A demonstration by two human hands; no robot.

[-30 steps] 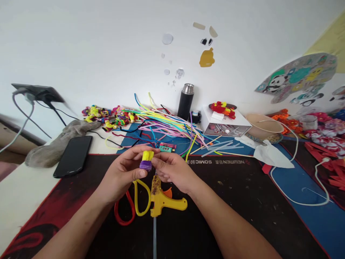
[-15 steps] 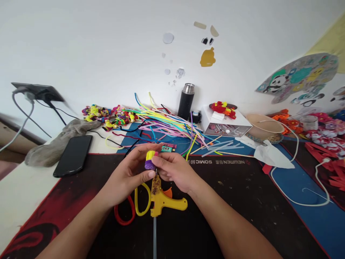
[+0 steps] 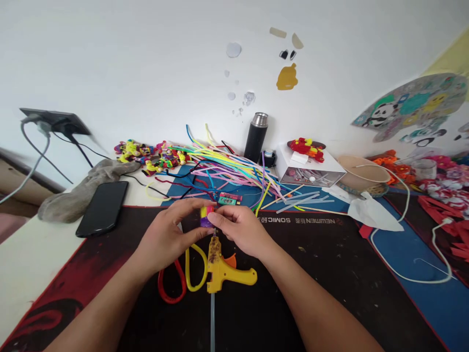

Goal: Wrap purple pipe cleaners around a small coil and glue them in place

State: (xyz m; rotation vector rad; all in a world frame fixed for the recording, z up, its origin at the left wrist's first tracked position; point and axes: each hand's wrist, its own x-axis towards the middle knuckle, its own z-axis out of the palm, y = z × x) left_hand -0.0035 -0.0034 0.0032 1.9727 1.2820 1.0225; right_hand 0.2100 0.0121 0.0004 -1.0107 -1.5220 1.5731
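From where I stand, a small fuzzy block banded in yellow, pink and purple [image 3: 205, 220] is up between both hands, above the black desk mat [image 3: 311, 274]. The left hand [image 3: 161, 237] pinches it between thumb and fingers; the right hand [image 3: 244, 231] nips its right side, thumb foremost, hiding part of it. Just below lies a yellow plastic glue gun [image 3: 215, 269]; I can't tell whether its nozzle touches the block. Its translucent glue stick [image 3: 212, 318] runs out of view, and the left hand covers the upper ends of the red [image 3: 160, 281] and yellow loops [image 3: 187, 274].
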